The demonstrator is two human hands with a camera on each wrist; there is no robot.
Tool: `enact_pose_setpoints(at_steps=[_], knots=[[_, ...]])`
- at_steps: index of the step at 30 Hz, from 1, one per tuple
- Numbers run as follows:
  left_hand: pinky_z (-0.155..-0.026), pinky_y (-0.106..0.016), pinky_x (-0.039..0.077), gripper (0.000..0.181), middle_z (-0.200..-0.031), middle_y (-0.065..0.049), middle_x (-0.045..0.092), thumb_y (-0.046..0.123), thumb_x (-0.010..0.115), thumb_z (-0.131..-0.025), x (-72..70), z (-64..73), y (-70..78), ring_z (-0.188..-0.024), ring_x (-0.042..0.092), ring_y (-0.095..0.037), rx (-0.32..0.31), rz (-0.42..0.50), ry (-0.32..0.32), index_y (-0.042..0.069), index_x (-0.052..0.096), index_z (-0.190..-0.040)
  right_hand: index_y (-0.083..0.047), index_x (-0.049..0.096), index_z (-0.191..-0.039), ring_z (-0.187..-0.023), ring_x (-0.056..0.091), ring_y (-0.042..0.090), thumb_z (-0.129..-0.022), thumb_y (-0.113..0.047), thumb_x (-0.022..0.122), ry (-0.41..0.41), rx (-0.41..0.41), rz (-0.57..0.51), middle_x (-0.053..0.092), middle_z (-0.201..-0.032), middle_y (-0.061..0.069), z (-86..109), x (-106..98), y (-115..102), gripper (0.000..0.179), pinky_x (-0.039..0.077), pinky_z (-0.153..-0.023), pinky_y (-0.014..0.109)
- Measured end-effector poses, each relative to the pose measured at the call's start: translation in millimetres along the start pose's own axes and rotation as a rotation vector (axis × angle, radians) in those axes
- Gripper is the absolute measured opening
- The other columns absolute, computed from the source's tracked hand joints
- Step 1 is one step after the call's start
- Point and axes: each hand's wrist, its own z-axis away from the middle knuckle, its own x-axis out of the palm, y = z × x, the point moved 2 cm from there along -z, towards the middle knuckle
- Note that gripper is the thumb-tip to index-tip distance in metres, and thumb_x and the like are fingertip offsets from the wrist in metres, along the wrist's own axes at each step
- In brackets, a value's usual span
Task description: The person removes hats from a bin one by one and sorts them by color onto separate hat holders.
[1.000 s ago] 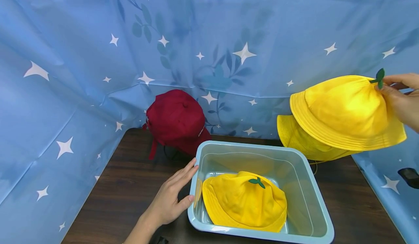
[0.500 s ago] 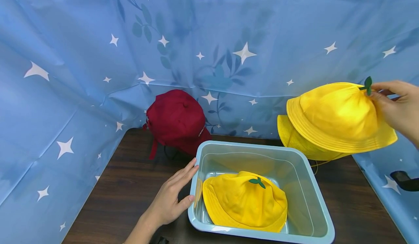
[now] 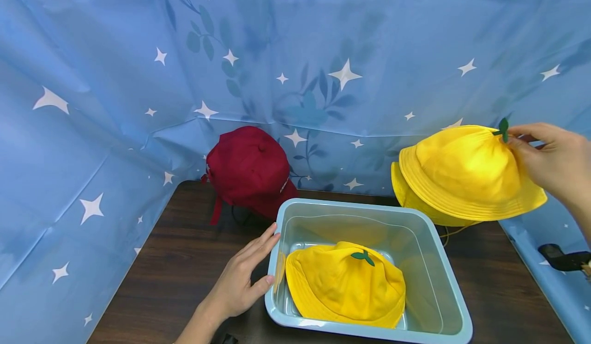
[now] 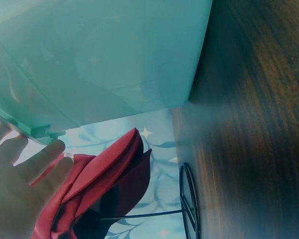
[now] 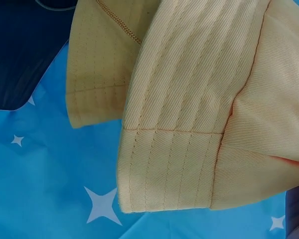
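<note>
My right hand [image 3: 551, 154] pinches a yellow bucket hat [image 3: 466, 169] at the crown, beside its green leaf. The held hat hangs tilted, brim down, and overlaps a second yellow hat [image 3: 399, 186] behind it. Stitched rows show on the held hat's brim [image 5: 164, 149] in the right wrist view; the hand is out of that view. Another yellow bucket hat [image 3: 346, 287] with a green leaf lies inside a light blue plastic bin [image 3: 351, 205]. With fingers extended, my left hand [image 3: 242, 275] touches the bin's left rim.
A dark red cap [image 3: 249, 169] stands at the back left, on a black wire stand [image 4: 189, 209] seen in the left wrist view. Dark wood tabletop [image 3: 152, 277] surrounds the bin. Blue star-patterned cloth [image 3: 115, 103] hangs behind and along both sides.
My right hand has brought the held yellow hat left and slightly down, covering more of the hat behind. My left hand and the bin stay where they were.
</note>
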Motion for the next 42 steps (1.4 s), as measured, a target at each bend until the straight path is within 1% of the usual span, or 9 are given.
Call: enact_pose_setpoints(at_steps=[1, 2, 7, 12, 21, 32, 37, 40, 42], knots=[[-0.109, -0.057, 0.048, 0.068, -0.169, -0.007, 0.034, 0.022, 0.060, -0.095, 0.0, 0.0, 0.0, -0.146, 0.047, -0.025, -0.001, 0.000, 0.000, 0.007, 0.044, -0.159, 0.018, 0.063, -0.121, -0.096, 0.054, 0.051, -0.103, 0.006, 0.056, -0.009, 0.008, 0.003, 0.060, -0.116, 0.039, 0.0, 1, 0, 0.023, 0.021, -0.067, 0.005], [-0.109, -0.057, 0.048, 0.068, -0.169, -0.007, 0.034, 0.022, 0.060, -0.095, 0.0, 0.0, 0.0, -0.146, 0.047, -0.025, -0.001, 0.001, 0.000, 0.007, 0.044, -0.159, 0.018, 0.064, -0.121, -0.096, 0.054, 0.051, -0.103, 0.006, 0.056, -0.015, 0.013, 0.005, 0.060, -0.116, 0.039, 0.0, 2, 0, 0.023, 0.020, -0.066, 0.005], [-0.108, -0.057, 0.048, 0.068, -0.169, -0.007, 0.034, 0.022, 0.060, -0.095, 0.1, -0.2, 0.1, -0.146, 0.048, -0.026, 0.000, 0.003, 0.002, 0.006, 0.044, -0.159, 0.017, 0.065, -0.118, -0.092, 0.054, 0.051, -0.102, 0.006, 0.059, -0.011, 0.007, 0.008, 0.060, -0.113, 0.039, 1.0, 5, 0, 0.020, 0.019, -0.065, 0.000], [-0.109, -0.057, 0.048, 0.068, -0.169, -0.008, 0.034, 0.022, 0.060, -0.095, 0.2, -0.5, 0.3, -0.146, 0.048, -0.025, -0.003, 0.002, 0.003, 0.007, 0.043, -0.160, 0.016, 0.065, -0.116, -0.088, 0.054, 0.049, -0.101, 0.006, 0.060, -0.019, 0.011, 0.013, 0.061, -0.110, 0.039, 2.7, 11, 4, 0.018, 0.020, -0.062, 0.000], [-0.109, -0.057, 0.048, 0.068, -0.169, -0.008, 0.034, 0.021, 0.060, -0.096, -0.6, -0.8, 0.6, -0.146, 0.047, -0.026, -0.004, 0.004, 0.000, 0.008, 0.043, -0.160, 0.018, 0.065, -0.112, -0.086, 0.057, 0.054, -0.099, 0.007, 0.062, -0.009, 0.010, 0.019, 0.061, -0.107, 0.040, 8.5, 15, 12, 0.017, 0.019, -0.061, -0.003], [-0.109, -0.058, 0.047, 0.068, -0.170, -0.008, 0.033, 0.021, 0.059, -0.096, -1.1, -0.6, 0.7, -0.146, 0.047, -0.026, -0.009, 0.008, -0.007, 0.011, 0.041, -0.161, 0.018, 0.065, -0.114, -0.087, 0.056, 0.051, -0.100, 0.007, 0.061, -0.026, 0.043, 0.017, 0.062, -0.108, 0.041, 19.8, 21, 25, 0.019, 0.021, -0.059, -0.002], [-0.108, -0.058, 0.048, 0.068, -0.170, -0.007, 0.033, 0.022, 0.059, -0.096, -1.3, -0.4, 1.3, -0.146, 0.047, -0.026, -0.014, 0.005, -0.006, 0.011, 0.042, -0.161, 0.016, 0.066, -0.113, -0.080, 0.058, 0.051, -0.100, 0.004, 0.062, -0.048, 0.046, 0.022, 0.063, -0.106, 0.039, 21.2, 25, 24, 0.018, 0.024, -0.054, 0.001], [-0.108, -0.058, 0.048, 0.068, -0.170, -0.007, 0.033, 0.022, 0.059, -0.096, -1.2, -0.4, 2.0, -0.146, 0.047, -0.026, -0.018, 0.003, -0.007, 0.011, 0.042, -0.161, 0.015, 0.068, -0.109, -0.068, 0.059, 0.045, -0.098, 0.004, 0.065, -0.046, 0.030, 0.026, 0.065, -0.102, 0.039, 20.8, 27, 22, 0.016, 0.025, -0.051, 0.003], [-0.108, -0.058, 0.048, 0.068, -0.170, -0.007, 0.033, 0.023, 0.059, -0.096, -1.2, -0.6, 2.2, -0.146, 0.047, -0.026, -0.016, 0.001, -0.007, 0.010, 0.042, -0.161, 0.014, 0.069, -0.106, -0.061, 0.058, 0.031, -0.097, 0.004, 0.066, -0.040, 0.018, 0.028, 0.066, -0.099, 0.038, 20.2, 27, 21, 0.013, 0.026, -0.051, 0.003]])
